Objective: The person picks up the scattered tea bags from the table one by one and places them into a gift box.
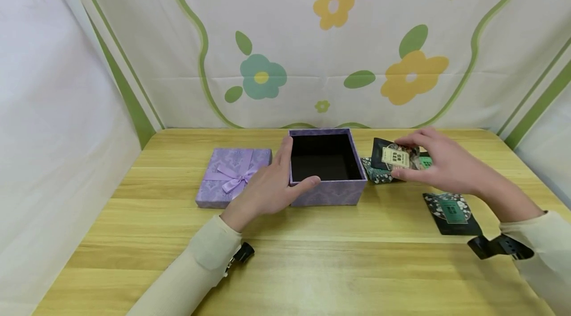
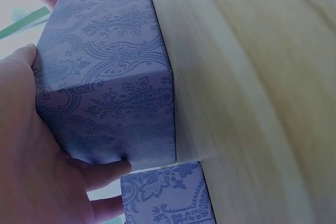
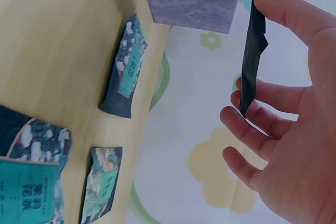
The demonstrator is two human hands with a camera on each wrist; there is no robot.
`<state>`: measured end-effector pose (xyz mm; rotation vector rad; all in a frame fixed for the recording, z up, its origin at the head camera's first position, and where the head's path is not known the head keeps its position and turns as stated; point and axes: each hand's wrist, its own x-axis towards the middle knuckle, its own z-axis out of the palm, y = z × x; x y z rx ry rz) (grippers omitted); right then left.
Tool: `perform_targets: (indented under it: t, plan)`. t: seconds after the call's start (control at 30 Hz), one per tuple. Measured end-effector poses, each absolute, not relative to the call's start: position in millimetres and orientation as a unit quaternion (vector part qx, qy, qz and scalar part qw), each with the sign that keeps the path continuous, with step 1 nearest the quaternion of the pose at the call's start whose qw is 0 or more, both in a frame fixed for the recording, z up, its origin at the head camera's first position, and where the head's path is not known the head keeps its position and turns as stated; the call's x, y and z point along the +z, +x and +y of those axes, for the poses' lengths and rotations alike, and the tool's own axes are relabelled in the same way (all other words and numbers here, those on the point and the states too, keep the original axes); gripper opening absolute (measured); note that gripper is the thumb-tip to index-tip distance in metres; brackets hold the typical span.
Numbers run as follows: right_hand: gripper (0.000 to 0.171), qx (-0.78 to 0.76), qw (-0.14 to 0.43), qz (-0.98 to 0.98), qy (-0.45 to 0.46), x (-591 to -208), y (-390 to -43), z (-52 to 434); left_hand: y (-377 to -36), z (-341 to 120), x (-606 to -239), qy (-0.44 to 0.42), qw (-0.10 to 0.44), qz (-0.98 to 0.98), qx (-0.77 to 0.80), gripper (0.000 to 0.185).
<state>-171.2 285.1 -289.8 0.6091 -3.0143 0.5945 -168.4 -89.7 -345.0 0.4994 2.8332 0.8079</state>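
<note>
A purple patterned gift box [image 1: 327, 193] stands uncovered, its black interior showing. My left hand [image 1: 269, 182] rests against the box's near left corner, its fingers straight along the left side and the thumb stretched over the front rim. In the left wrist view the palm is close against the box [image 2: 105, 114]. To the right of the box, my right hand [image 1: 450, 162] pinches a black tea sachet [image 1: 392, 154] with a cream label between thumb and fingertips. The right wrist view shows this sachet [image 3: 253, 51] edge-on, raised off the table.
The matching lid [image 1: 223, 177] with a lilac bow lies left of the box. Beneath the raised sachet lies a floral tea sachet [image 1: 379, 175]; another, green-labelled, sachet [image 1: 426, 161] is partly hidden by the right hand. A teal-labelled sachet [image 1: 454, 214] lies nearer on the wooden table [image 1: 339, 266].
</note>
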Motion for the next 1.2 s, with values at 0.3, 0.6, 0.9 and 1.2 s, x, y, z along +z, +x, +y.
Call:
perform_targets:
  t: [0.3,0.6,0.9,1.2]
  plan:
    - [0.074,0.185,0.002,-0.964,0.19,-282,-176,271,-168,-91,-345,0.166,0.081,0.944,0.274,0.118]
    - [0.075,0.205,0.002,-0.959,0.197,-280,-188,254,-168,-90,-345,0.162,0.085,0.944,0.274,0.118]
    - [0.073,0.231,0.001,-0.949,0.213,-279,-196,227,-168,-89,-345,0.163,0.084,0.945,0.271,0.118]
    - [0.072,0.259,-0.008,-0.938,0.23,-286,-203,201,-169,-89,-346,0.163,0.081,0.944,0.276,0.119]
